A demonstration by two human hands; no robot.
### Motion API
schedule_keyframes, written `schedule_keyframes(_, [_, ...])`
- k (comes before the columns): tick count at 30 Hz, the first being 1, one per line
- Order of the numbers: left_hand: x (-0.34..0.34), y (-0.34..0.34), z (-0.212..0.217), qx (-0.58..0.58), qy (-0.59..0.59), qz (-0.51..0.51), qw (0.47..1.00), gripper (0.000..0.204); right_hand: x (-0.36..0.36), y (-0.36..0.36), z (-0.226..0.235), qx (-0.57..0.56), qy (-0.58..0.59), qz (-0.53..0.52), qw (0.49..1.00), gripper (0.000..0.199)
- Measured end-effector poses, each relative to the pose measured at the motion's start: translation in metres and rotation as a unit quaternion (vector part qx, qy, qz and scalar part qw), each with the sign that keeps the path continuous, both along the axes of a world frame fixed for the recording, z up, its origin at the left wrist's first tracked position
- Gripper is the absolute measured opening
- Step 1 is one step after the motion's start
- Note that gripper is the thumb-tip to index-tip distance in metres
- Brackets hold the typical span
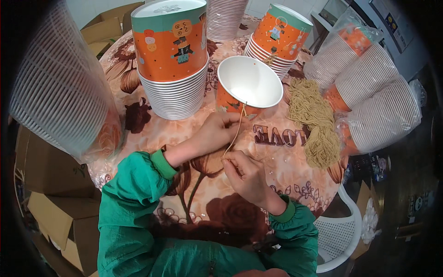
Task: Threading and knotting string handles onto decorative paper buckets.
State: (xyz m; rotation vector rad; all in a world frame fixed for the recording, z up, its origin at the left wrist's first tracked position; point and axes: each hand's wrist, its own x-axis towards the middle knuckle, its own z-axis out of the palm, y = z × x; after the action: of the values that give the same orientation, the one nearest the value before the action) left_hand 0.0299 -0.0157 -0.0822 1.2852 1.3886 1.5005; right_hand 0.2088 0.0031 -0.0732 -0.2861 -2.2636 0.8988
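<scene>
While left hand (217, 131) steadied the paper bucket (247, 87) | right hand (244, 168), at 6 o'clock, pinched the string (236, 131) | best kept taut, bucket unmoved.

Even, soft light is cast from above; faint shadows are seen; edges are bent and darkened by fisheye distortion.

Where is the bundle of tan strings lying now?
In the head view, the bundle of tan strings lies on the table's right side, between the open paper bucket and the wrapped stacks of cups.
</scene>
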Motion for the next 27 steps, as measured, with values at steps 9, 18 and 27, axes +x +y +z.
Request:
schedule_keyframes(9, [0.004, -0.006, 0.007, 0.196, 0.402, 0.084, 0.891, 0.069, 0.001, -0.004, 0.008, -0.025, 0.006, 0.01, 1.0, 0.007])
schedule_keyframes(18, [0.003, -0.009, 0.023, 0.202, 0.39, 0.159, 0.884, 0.035, 0.009, 0.004, 0.011, -0.087, 0.017, -0.029, 0.996, 0.007])
schedule_keyframes(27, [-0.016, -0.013, 0.056, 0.122, 0.267, 0.147, 0.945, 0.023, 0.016, 0.044, 0.026, -0.153, 0.121, -0.117, 0.974, 0.006])
